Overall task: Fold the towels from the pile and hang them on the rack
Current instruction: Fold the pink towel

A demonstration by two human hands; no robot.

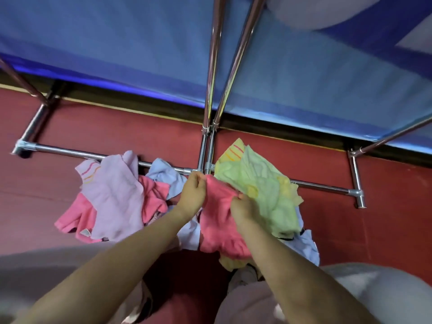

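Observation:
A pile of small towels lies on the red floor by the base of a chrome rack [70, 152]. A coral pink towel [217, 220] is lifted between both hands. My left hand [192, 194] pinches its upper left corner near the rack's centre joint. My right hand [243, 208] grips its upper right edge. A light green towel [264, 181] with a yellow one lies to the right. To the left lie a lilac towel [114, 195], more pink towels [74, 218] and a pale blue towel [163, 174].
The rack's twin uprights [217, 66] rise in the middle, with feet at the left and at the right [357, 183]. A blue sheet-covered bed [117, 43] runs along the far side. Another pale blue cloth [308, 249] lies below the green towel.

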